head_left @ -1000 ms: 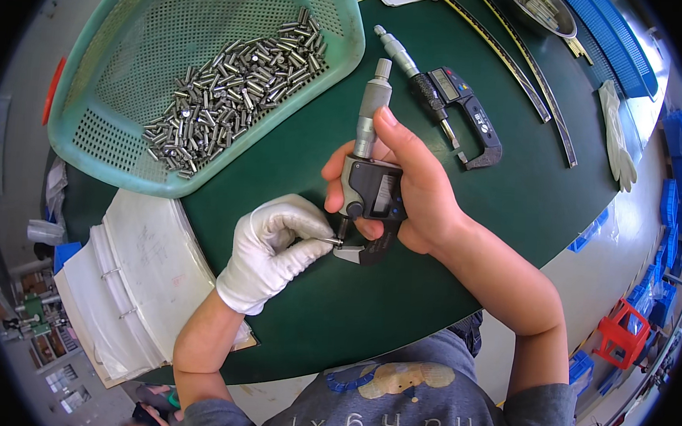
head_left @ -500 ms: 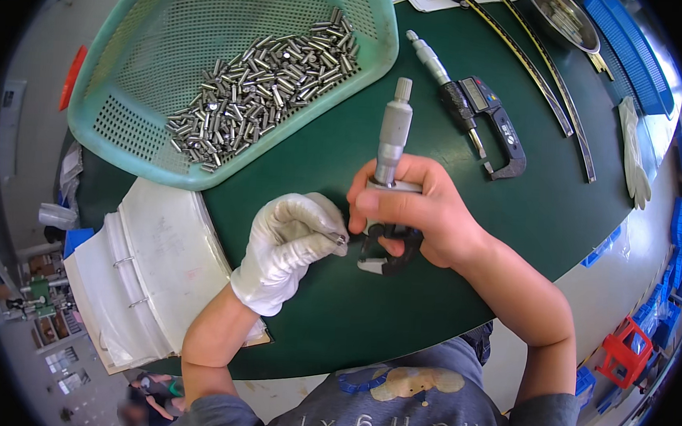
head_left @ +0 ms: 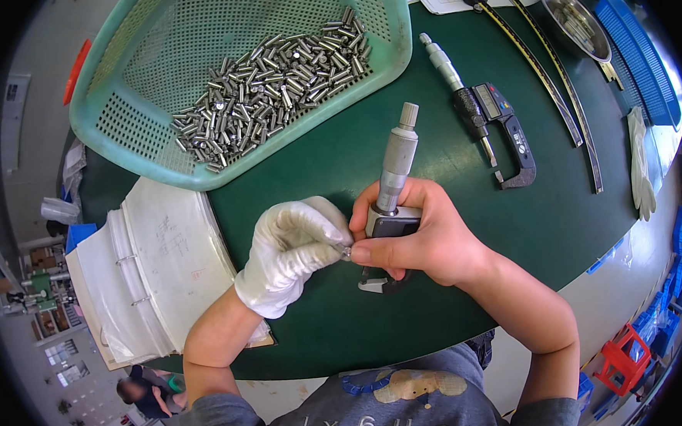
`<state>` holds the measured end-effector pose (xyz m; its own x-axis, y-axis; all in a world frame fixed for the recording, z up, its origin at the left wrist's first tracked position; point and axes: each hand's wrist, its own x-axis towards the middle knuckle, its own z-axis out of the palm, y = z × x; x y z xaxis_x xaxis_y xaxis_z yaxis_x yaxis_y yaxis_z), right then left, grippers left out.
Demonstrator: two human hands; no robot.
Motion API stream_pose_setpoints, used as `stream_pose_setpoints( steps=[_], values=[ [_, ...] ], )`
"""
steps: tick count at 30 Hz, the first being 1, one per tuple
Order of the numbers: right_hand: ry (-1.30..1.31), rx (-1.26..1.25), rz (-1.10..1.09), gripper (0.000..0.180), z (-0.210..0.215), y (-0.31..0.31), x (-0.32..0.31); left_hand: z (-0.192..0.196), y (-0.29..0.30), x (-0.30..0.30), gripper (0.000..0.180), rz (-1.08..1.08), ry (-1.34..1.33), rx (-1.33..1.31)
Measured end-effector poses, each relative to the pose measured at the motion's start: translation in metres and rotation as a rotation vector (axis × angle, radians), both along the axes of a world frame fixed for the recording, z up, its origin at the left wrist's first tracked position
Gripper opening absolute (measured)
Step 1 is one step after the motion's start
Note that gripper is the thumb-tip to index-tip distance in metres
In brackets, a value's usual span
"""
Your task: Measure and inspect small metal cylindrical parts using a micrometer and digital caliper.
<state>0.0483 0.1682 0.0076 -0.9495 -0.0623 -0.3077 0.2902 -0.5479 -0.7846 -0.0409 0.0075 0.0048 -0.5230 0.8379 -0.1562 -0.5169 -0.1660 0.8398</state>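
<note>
Micrometer (head_left: 394, 181): 1, gripped in R hand (head_left: 432, 245), long axis approx. fore-aft. Pin (head_left: 346, 253): 1, immed. L of micrometer, pinched in gloved L hand (head_left: 289, 253), R thumb (head_left: 381, 252) at/nr exposed end; pin's axis mostly hidden, can't tell. Basket (head_left: 158, 169): beyond micrometer, to L.

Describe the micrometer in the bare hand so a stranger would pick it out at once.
Start from the dark green tabletop, where a gloved left hand and a bare right hand meet over its near side. The micrometer is in the right hand, its silver thimble pointing away from the person. Unlike the digital micrometer lying farther right, this one is held.
</note>
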Motion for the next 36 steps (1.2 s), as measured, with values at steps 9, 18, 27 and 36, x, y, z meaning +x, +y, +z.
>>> stream_pose_setpoints(
  steps=[9, 18, 27, 36],
  values=[
    [0.017, 0.054, 0.027, 0.021, 0.000, 0.000, 0.000, -0.002, -0.002, -0.003, 0.011, -0.025, 0.097, -0.026],
    [0.033, 0.025, 0.025, 0.020, 0.000, -0.001, 0.001, 0.012, -0.005, -0.011, 0.003, 0.015, 0.948, -0.076],
    [0.050, -0.017, 0.039, 0.020, 0.000, -0.003, 0.001, 0.013, -0.004, -0.011, 0.009, 0.081, 1.239, -0.031],
    [-0.004, -0.009, 0.044, 0.021, -0.002, -0.002, 0.002, 0.012, -0.004, -0.011, 0.011, 0.059, 1.247, -0.007]
  ],
)
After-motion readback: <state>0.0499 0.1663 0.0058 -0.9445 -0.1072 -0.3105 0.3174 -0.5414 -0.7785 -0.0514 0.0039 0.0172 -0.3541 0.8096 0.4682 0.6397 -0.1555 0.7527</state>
